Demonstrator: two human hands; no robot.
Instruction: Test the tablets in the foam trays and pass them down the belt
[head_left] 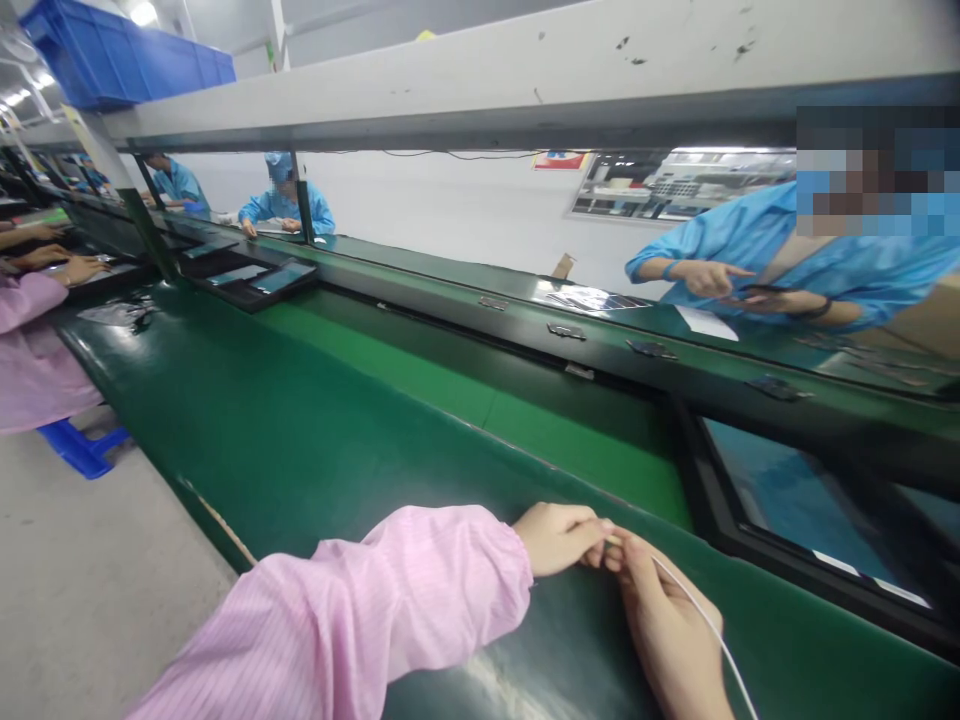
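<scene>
My left hand (561, 537), in a pink sleeve, is closed in a pinch at the near edge of the dark green bench (300, 440). My right hand (667, 630) meets it fingertip to fingertip, also closed. Between them both hands pinch the end of a thin white cable (705, 620), which trails over my right hand toward the lower right. The cable's tip is hidden by the fingers.
A black tray holding a blue-screened panel (810, 510) lies on the green conveyor belt (465, 385) right of my hands. More trays (255, 275) sit farther up the line. A person in blue (787, 260) works across the belt; a person in pink (30, 340) sits at left.
</scene>
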